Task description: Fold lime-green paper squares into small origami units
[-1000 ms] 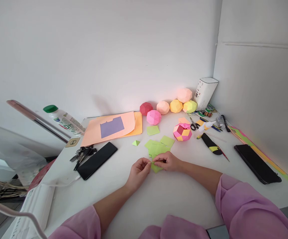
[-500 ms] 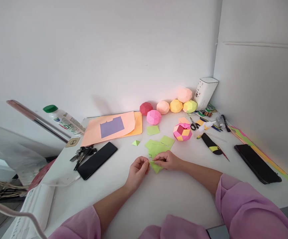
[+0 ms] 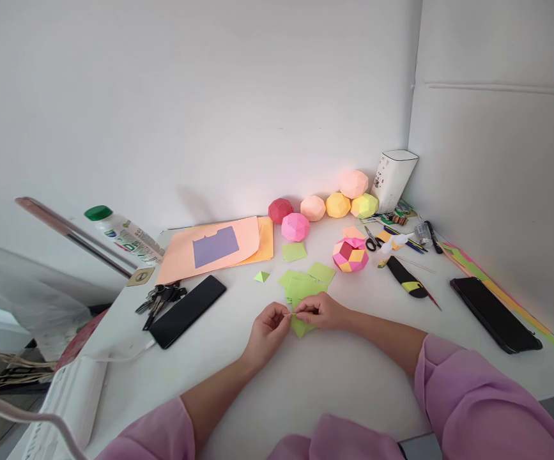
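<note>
My left hand (image 3: 268,333) is closed in a pinch above the white table. My right hand (image 3: 325,312) pinches from the other side, its fingertips almost meeting the left ones. Between them is a small piece of green paper (image 3: 292,314), seen nearly edge-on and mostly hidden by the fingers. Just beneath my hands lies a green paper piece (image 3: 300,329) with a pointed lower edge. Several flat green paper pieces (image 3: 303,286) overlap right behind the hands, and a single green sheet (image 3: 294,252) is farther back. To their left stands a small folded green pyramid (image 3: 261,276).
Faceted paper balls line the wall, among them a pink one (image 3: 295,227). A multicoloured paper ball (image 3: 350,255) with an opening sits near scissors (image 3: 371,241), a glue bottle (image 3: 386,252) and a cutter (image 3: 407,278). Left are a phone (image 3: 188,312), keys (image 3: 161,297) and orange sheets (image 3: 176,259).
My hands have drawn slightly closer, the left fingertips shifting a little right. The green paper between them has turned more edge-on. The view has shifted slightly.
</note>
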`<state>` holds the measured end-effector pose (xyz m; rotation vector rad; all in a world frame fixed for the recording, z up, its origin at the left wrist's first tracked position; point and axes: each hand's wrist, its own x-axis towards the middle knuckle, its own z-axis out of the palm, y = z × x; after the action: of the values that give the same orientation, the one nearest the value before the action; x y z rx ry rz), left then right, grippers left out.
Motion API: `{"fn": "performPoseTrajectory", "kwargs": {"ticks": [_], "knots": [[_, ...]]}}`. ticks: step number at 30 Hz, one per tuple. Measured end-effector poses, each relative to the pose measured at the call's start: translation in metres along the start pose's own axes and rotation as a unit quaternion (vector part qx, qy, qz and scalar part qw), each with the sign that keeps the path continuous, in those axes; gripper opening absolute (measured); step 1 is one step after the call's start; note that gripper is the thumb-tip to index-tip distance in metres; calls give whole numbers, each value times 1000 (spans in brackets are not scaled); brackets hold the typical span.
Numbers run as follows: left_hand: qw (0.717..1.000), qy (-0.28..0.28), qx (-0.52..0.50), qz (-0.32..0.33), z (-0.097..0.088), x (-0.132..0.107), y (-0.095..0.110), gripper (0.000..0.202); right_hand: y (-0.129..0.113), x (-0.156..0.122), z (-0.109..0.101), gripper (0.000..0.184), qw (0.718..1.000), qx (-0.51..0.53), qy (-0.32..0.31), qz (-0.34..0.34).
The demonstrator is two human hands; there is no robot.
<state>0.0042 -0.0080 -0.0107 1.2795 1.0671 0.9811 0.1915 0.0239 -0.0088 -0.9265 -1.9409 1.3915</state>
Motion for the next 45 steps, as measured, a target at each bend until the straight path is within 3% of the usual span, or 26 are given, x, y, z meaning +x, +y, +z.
{"fn": "performPoseTrajectory", "kwargs": {"ticks": [5,13,19,28,35,41,45], "knots": [[1000,-3,2,2,0,0,3,20,-2,0,1,24,1000,1,16,21],[998,-10,54,24,0,0,3,14,-2,1,2,16,1000,-19,9,-10],[999,3,28,17,-1,0,6,16,-2,0,1,13,999,-18,29,-5],[999,-20,27,11,1,0,3,23,-4,0,5,9,997,-53,42,-46],[1000,-8,26,4,1,0,7,22,-4,-1,6,9,998,-16,65,-18],[998,33,-48,-35,-2,1,5,23,-3,0,2,7,992,64,90,58],[993,49,-94,-54,-3,3,3,26,-3,1,-1,7,985,120,102,73]]}}
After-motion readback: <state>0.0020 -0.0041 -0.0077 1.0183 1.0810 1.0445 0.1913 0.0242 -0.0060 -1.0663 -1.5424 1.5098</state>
